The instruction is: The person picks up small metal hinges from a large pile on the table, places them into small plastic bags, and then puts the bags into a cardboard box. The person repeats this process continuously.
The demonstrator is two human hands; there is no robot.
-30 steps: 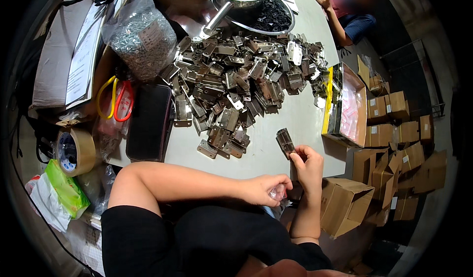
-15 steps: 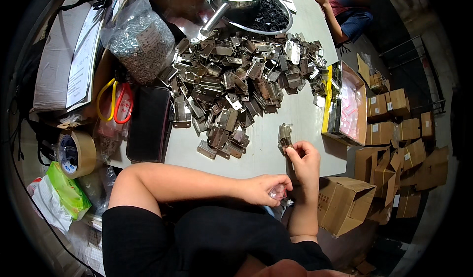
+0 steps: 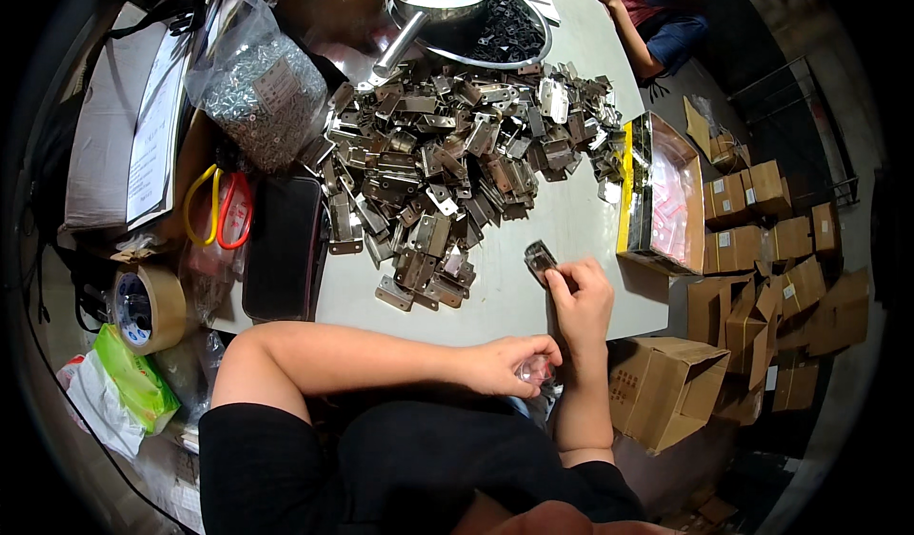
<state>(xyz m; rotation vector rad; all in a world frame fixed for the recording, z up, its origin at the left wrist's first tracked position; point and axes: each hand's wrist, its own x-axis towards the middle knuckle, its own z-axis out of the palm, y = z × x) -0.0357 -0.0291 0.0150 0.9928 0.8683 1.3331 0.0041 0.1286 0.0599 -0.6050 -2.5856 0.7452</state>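
Between the thumb and fingers of my right hand (image 3: pixel 583 299) is a small metal bracket (image 3: pixel 540 258), tilted, just above the bare front of the table (image 3: pixel 486 297). My left hand (image 3: pixel 505 366) is curled round a crumpled clear plastic bag (image 3: pixel 535 371) close to my body, below the table's front edge. What lies inside the bag is too small to tell. Beyond both hands spreads a large heap of similar metal brackets (image 3: pixel 409 168), some shiny, some darker.
On the right stands an open box (image 3: pixel 625 188) of small pink-and-clear packets. At the back is a basin of black parts (image 3: pixel 514 35) with a metal scoop (image 3: pixel 419 21). Left are a bag of screws (image 3: pixel 257 97), scissors (image 3: pixel 233 211), a black case (image 3: pixel 282 249) and tape (image 3: pixel 150 308). Another person sits far right.
The bracket in my right hand has tilted over to the left, and that hand has shifted slightly up and left. My left hand keeps its hold on the plastic bag.
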